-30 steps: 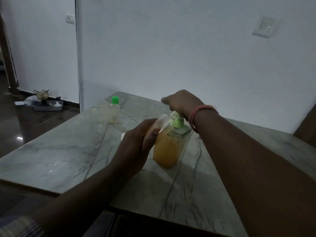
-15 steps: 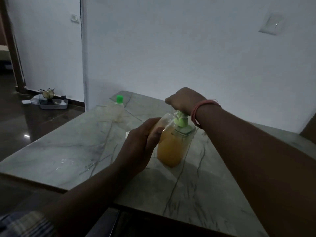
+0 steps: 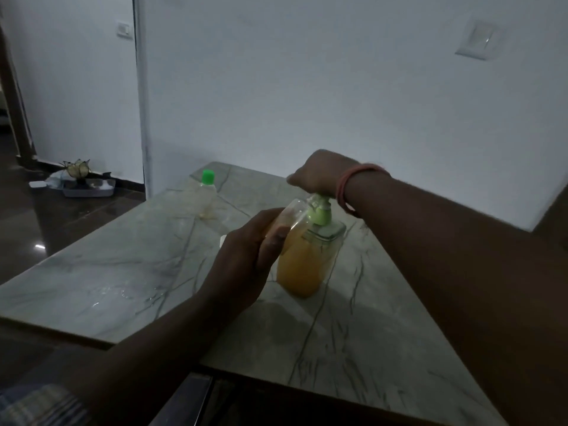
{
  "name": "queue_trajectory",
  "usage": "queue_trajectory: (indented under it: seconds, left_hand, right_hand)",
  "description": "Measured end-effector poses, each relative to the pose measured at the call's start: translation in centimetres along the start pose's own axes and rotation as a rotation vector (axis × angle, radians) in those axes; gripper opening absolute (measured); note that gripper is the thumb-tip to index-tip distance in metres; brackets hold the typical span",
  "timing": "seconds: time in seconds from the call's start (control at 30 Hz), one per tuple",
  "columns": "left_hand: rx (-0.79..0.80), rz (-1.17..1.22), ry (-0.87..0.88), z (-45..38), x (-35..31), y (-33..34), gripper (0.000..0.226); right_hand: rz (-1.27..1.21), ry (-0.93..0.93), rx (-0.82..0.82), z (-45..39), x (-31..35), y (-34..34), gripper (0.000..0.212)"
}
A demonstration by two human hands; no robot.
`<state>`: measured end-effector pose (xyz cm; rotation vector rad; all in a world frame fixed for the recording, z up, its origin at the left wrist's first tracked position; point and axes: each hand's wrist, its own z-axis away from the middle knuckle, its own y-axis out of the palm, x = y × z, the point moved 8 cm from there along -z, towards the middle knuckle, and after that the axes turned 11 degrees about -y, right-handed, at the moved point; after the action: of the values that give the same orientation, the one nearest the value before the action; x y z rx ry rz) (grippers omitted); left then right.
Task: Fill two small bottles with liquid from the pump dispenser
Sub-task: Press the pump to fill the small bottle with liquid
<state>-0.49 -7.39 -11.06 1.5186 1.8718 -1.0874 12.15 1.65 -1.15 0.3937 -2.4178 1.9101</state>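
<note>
A clear pump dispenser holding orange liquid stands on the marble table, its green pump top under my right hand, which presses down on it. My left hand grips a small clear bottle, tilted with its mouth up against the green nozzle. A second small clear bottle with a green cap stands further back on the left, apart from both hands. A small white thing peeks out behind my left hand; I cannot tell what it is.
A white wall runs close behind the table. The table's near edge is just below my forearms. On the dark floor at left sits a tray with small items. A wet patch glints on the table's left part.
My right hand has lifted slightly, and the green pump stem shows more. The left hand keeps the small bottle at the nozzle. The camera shifted a little.
</note>
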Motion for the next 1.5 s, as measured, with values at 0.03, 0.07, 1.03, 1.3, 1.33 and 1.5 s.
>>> queue_trajectory:
  seconds: [0.03, 0.07, 1.03, 1.3, 1.33, 1.5]
  left_hand:
    - [-0.001, -0.005, 0.002, 0.0, 0.1, 0.0, 0.049]
    - [-0.005, -0.013, 0.011, -0.1, 0.2, 0.0, 0.047]
    - [0.009, -0.039, -0.023, -0.1, 0.0, 0.0, 0.057]
    - [0.008, -0.057, -0.009, -0.1, 0.1, 0.0, 0.058]
    - [0.012, -0.049, -0.015, -0.2, 0.1, 0.0, 0.057]
    - [0.008, -0.057, -0.009, -0.1, 0.1, 0.0, 0.043]
  right_hand:
    - [-0.024, -0.002, -0.041, 0.0, -0.1, -0.2, 0.032]
    - [-0.071, 0.006, -0.076, 0.0, -0.4, -0.3, 0.031]
    - [-0.132, 0.094, -0.061, 0.3, -1.3, 0.2, 0.028]
    - [-0.184, 0.089, -0.092, 0.2, -1.3, 0.5, 0.028]
    - [-0.169, 0.087, -0.090, 0.1, -1.3, 0.5, 0.027]
    - [-0.129, 0.064, -0.046, -0.1, -1.0, 0.0, 0.030]
